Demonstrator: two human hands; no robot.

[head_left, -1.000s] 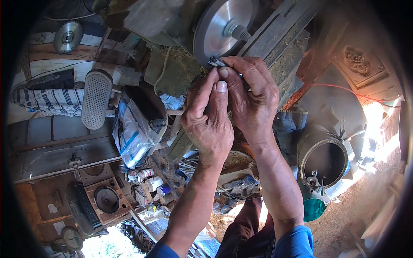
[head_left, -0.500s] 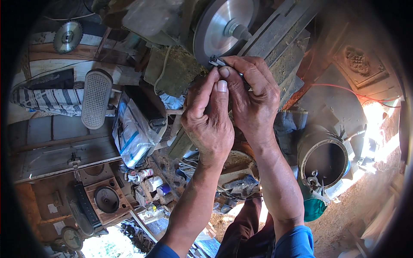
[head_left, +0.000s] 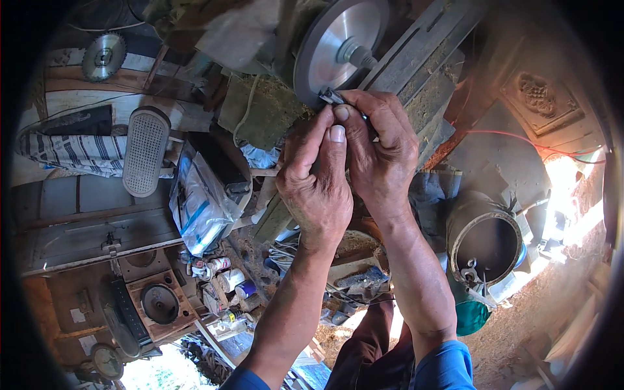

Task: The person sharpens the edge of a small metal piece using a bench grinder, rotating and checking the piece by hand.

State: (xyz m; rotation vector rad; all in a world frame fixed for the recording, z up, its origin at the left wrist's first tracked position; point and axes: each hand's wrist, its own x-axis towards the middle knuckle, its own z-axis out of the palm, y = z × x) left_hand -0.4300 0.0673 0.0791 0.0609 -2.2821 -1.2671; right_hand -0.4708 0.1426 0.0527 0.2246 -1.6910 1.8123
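Note:
Both my arms reach up to a round grinding wheel [head_left: 325, 62] with a shiny metal face and a dark rim, mounted on a threaded spindle. A small dark metal bit [head_left: 331, 96] lies at the wheel's lower edge; whether it touches the rim I cannot tell. My right hand [head_left: 383, 143] pinches this piece between thumb and forefinger. Close against it, my left hand [head_left: 315, 175] has its thumb and forefinger pressed together at the piece's lower end. The part of the piece inside the fingers is hidden.
Slotted dusty rails [head_left: 416, 58] run beside the wheel on the right. A toothed saw blade [head_left: 104, 56] hangs at the far left, near an oval perforated grille [head_left: 147, 151]. Below it hangs a clear plastic bag [head_left: 198, 208]. A round open container [head_left: 486, 247] stands at right.
The metal bit and my fingertips have shifted very slightly right and down against the wheel. My grip looks the same, and the whole view has moved a little.

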